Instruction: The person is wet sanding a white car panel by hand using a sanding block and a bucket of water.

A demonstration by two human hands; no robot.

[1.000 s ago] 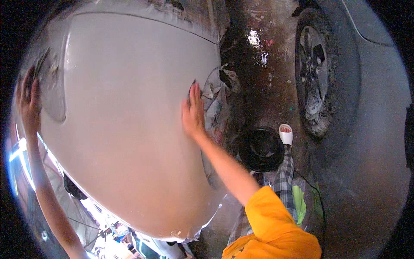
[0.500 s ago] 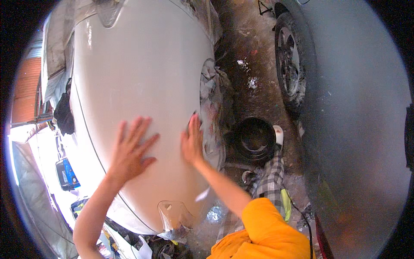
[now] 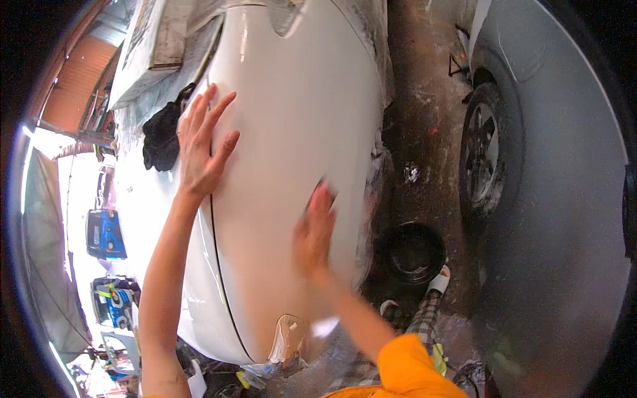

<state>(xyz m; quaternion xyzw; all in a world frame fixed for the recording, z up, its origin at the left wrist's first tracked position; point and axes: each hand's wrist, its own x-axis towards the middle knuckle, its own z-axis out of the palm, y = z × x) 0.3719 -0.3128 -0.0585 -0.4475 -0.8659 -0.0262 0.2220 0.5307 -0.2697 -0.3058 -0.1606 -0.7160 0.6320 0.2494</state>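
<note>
A white car body panel [image 3: 285, 99] curves away beneath both my hands. My left hand [image 3: 202, 149] rests on it with fingers spread, across the dark seam line, holding nothing. Right beside that hand a black cloth [image 3: 161, 136] lies on the car. Blurred by motion, my right hand [image 3: 315, 232] lies flat on the panel's middle with fingers together. Under its fingers is a thin dark sheet [image 3: 323, 180], like sandpaper; only its edge shows past the fingertips. At the near end of the panel there is a recess [image 3: 288, 335], with clear plastic next to it.
A round black basin [image 3: 415, 252] stands on the wet floor to the right, close to my white shoe [image 3: 440, 280]. A second, grey car [image 3: 557, 219] with its wheel [image 3: 483, 149] borders the narrow aisle. Blue cases [image 3: 105, 233] are at the left.
My left hand has moved forward to the seam beside the black cloth. My right hand is still on the panel, slightly shifted, with the dark sheet under it. The view has swung left.
</note>
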